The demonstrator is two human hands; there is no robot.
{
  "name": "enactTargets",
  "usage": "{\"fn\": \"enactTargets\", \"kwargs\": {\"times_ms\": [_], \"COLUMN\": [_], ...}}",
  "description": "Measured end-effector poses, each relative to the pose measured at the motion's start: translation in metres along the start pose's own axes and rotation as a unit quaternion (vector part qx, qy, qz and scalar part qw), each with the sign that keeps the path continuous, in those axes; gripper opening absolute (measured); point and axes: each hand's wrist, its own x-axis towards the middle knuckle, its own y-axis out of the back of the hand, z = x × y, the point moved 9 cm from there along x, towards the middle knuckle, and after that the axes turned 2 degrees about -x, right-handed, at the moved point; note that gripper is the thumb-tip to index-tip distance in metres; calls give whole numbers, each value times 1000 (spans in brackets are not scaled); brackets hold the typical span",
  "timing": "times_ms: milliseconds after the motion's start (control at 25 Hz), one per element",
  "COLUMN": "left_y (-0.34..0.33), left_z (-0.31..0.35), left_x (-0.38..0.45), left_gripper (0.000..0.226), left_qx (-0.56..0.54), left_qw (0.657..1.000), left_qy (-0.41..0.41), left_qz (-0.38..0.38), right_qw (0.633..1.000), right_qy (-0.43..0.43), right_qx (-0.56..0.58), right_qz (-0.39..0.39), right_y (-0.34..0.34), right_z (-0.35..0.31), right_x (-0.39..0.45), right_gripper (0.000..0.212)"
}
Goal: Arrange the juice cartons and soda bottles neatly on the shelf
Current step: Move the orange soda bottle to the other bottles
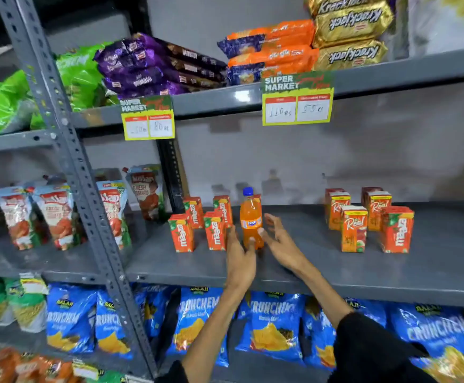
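Note:
An orange Fanta soda bottle (250, 217) with a blue cap stands upright on the grey middle shelf (322, 266). My left hand (240, 258) grips its lower part, thumb across the front and fingers on its left side. To the bottle's right, my right hand (279, 240) is spread, with its thumb at the bottle's side. Several orange Maaza juice cartons (215, 230) stand in two rows just left of the bottle. Further right stands another group of Real cartons (353, 229) and one Maaza carton (396, 229).
Tomato sauce pouches (56, 214) fill the neighbouring bay behind a grey perforated upright (87, 194). Biscuit packs (275, 51) and price tags (297, 100) sit on the shelf above. Blue Crunchem snack bags (275, 324) lie below. Bare shelf lies between bottle and right cartons.

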Motion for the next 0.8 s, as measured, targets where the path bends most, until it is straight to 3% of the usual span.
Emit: {"fn": "enactTargets", "kwargs": {"times_ms": [160, 280, 440, 800], "left_y": [2, 0, -1, -26], "left_z": [-21, -17, -6, 39], "left_x": [30, 35, 30, -43], "left_gripper": [51, 41, 46, 38], "left_qx": [-6, -34, -42, -74], "left_qw": [999, 999, 998, 992], "left_qy": [39, 12, -20, -48], "left_qz": [-23, -36, -47, -86], "right_qw": [997, 996, 995, 995], "right_qy": [-58, -52, -55, -37], "right_qx": [32, 54, 59, 81], "right_qz": [-35, -38, -51, -40], "right_y": [-11, -13, -10, 46], "right_z": [9, 10, 4, -18], "right_x": [16, 19, 13, -57], "right_gripper": [43, 40, 39, 29]}}
